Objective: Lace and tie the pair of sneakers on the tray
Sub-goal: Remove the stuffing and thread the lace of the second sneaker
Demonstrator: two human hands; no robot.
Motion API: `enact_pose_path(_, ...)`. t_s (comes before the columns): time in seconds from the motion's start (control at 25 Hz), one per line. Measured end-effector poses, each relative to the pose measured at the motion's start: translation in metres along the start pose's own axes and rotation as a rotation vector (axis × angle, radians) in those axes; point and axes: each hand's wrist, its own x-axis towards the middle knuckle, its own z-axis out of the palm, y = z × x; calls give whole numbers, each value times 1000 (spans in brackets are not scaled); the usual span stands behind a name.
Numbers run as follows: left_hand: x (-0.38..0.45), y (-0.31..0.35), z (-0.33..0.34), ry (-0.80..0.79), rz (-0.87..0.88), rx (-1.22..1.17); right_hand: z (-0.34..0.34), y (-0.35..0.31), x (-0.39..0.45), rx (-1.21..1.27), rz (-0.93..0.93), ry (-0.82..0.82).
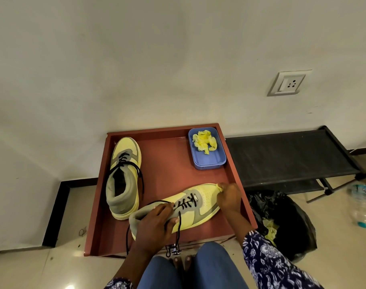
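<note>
1. Two sneakers lie on the tray [236, 172]; the near sneaker [190, 213] sits crosswise by the front rim, held at both ends
2. Left hand [155, 224] grips its collar over the lace [179, 226]
3. Right hand [229, 198] pinches its toe, close to the tray's right wall
4. Far sneaker [123, 178] stands beyond the left hand, along the left wall
5. Bare tray floor lies beyond both hands, up to the blue tub [207, 161] in the far right corner

Pale yellow and grey sneakers [173, 207] with black laces [186, 202], reddish-brown tray [167, 167], blue plastic tub [207, 161], navy sleeve [269, 259] in white floral print.
</note>
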Motion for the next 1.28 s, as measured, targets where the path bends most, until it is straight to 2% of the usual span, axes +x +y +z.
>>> enact_pose_path(0.28,-1,-3,5,13,-28,-63,-8,-36,21,-315,-47,-194)
enact_pose_path(0.48,0,0,4,15,-37,-9,-6,-51,24,-443,-217,-356)
enact_pose_path(0.64,0,0,3,1,-58,-11,6,-68,22,-401,-316,-525)
enact_pose_path(0.8,0,1,3,8,-65,-22,11,-75,18,-307,-400,-603)
enact_pose_path(1.04,-1,0,4,5,-75,-9,-8,-50,35,-365,-462,-537)
enact_pose_path(1.28,0,2,3,5,-92,19,-19,-22,42,-448,-248,-363)
